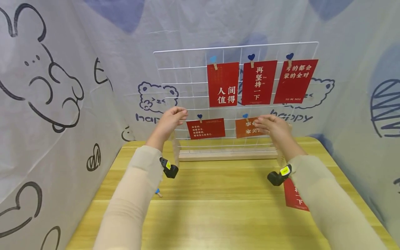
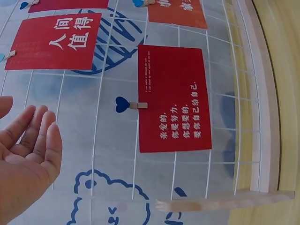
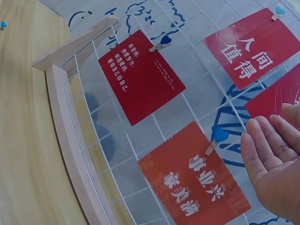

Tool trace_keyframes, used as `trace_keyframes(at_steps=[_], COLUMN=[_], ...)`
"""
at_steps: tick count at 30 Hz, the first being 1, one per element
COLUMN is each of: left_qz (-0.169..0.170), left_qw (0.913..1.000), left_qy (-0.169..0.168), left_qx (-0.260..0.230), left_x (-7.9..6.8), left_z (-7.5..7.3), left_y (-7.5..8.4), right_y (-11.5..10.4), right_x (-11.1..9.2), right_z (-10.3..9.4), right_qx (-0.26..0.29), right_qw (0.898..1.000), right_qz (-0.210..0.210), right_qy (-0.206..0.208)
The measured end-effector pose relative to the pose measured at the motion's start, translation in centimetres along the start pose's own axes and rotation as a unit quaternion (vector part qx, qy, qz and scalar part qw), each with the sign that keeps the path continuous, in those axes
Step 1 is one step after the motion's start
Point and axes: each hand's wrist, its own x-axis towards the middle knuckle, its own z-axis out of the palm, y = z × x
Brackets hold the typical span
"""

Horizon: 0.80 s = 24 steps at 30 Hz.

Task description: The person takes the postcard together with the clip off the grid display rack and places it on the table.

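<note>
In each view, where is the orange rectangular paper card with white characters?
Head: the orange card, slightly right of centre, partly behind the right hand.
Left wrist: at the top edge, right of centre, cut off.
Right wrist: low, slightly right of centre.
Shared landmark: the red rectangular paper card with four larger white text lines.

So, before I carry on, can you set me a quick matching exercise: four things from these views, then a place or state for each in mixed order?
Things:
1. Orange card
2. Loose heart clip
3. 人间值得 card
4. Left hand

Places or states, as the head view shows them:
A. Holding nothing, left of the lower red card
B. On the table, near the left sleeve
C. Lower row, right
D. Upper row, left end

Pairs: 1-C, 2-B, 3-D, 4-A.
</note>
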Motion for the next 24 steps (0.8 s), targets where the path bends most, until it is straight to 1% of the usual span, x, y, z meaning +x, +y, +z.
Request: trace_keyframes(at_steps=[3, 6, 10, 15, 22, 24], left_qz=[0.004, 0.011, 0.016, 0.029, 0.045, 0.052], left_qw=[0.9999, 0.9994, 0.9988, 0.9968, 0.9964, 0.9958], left_qy=[0.015, 0.032, 0.042, 0.055, 0.063, 0.064], left_qx=[0.003, 0.002, -0.017, -0.051, -0.034, -0.039], left_x=[0.5, 1.0, 1.7, 2.7, 3.6, 4.0], left_z=[0.2, 0.4, 0.8, 1.0, 1.2, 1.3], left_y=[0.3, 0.7, 1.1, 1.7, 2.8, 3.1], right_y=[-0.2, -0.5, -0.7, -1.2, -1.9, -2.1], right_x=[0.5, 1.0, 1.6, 2.2, 3.2, 3.6], right_z=[0.5, 0.9, 1.4, 1.9, 2.5, 2.7], right_qx=[-0.019, 0.001, 0.021, 0.006, -0.011, -0.02], right_qw=[1.0, 1.0, 1.0, 1.0, 1.0, 1.0], right_qz=[0.002, 0.002, 0.001, -0.006, -0.007, -0.005], right_qy=[0.007, 0.006, 0.002, -0.001, -0.006, -0.002])
